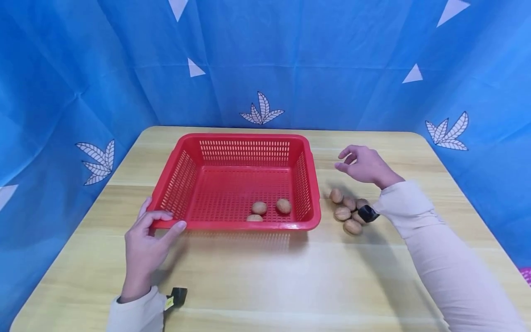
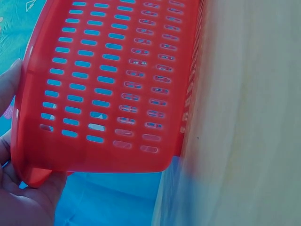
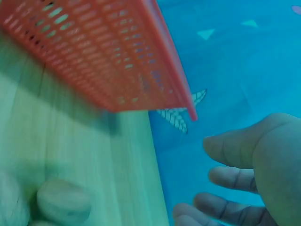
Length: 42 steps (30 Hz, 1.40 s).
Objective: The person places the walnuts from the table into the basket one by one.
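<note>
A red plastic basket (image 1: 249,226) with slotted walls stands on the table, three walnuts (image 1: 259,208) lying near its front right corner. My left hand (image 1: 146,244) grips the basket's front left corner, thumb over the front rim and fingers along the left side. In the left wrist view the rim passes between that thumb and the fingers. To the right of the basket, my right hand (image 1: 365,165) is in the air with loosely bent fingers and nothing in them. Just below it on the table lies a small pile of walnuts (image 1: 342,213), partly hidden by the wrist camera.
The light wooden table (image 1: 265,281) has rounded far corners. A blue cloth (image 1: 332,60) with white leaf and triangle prints hangs behind it and along both sides. A black wrist camera (image 1: 179,296) sits at the left cuff, another (image 1: 367,213) at the right.
</note>
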Available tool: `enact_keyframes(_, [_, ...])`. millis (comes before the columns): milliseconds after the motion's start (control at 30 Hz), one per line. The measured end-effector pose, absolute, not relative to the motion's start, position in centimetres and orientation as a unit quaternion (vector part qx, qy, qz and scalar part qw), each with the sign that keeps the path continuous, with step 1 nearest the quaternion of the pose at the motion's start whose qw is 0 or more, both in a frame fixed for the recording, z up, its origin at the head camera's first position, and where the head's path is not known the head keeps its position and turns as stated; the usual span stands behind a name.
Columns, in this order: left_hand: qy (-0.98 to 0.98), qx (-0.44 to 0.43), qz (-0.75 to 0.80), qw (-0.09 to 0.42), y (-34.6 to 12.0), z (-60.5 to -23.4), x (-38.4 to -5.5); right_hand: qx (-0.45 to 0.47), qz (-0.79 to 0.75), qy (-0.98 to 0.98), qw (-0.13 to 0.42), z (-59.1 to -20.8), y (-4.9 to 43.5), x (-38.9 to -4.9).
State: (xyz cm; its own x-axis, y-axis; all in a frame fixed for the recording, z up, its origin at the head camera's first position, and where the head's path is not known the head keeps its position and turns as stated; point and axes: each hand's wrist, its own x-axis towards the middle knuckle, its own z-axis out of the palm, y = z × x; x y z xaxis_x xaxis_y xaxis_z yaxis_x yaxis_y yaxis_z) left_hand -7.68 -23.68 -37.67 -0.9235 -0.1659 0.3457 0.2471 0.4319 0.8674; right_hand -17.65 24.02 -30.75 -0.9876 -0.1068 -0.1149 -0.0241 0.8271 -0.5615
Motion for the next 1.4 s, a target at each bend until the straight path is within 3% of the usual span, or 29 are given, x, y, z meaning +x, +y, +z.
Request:
enact_keyframes(400, [-0.809, -0.039, -0.549, 0.205, -23.6, -37.6, -8.3, -0.023, -0.273, 0.956, 0.102, -32.6, 26.9, -16.9])
enact_keyframes(967, [-0.809, -0.027, -0.553, 0.198, -23.9, -37.6, -8.0, -0.028, -0.315, 0.941, 0.121, -36.1, 25.1, -16.9])
enact_keyframes(1400, [-0.811, -0.029, -0.553, 0.192, -24.0, -37.9, -7.7, -0.021, -0.354, 0.916, 0.186, -37.3, 24.2, -16.5])
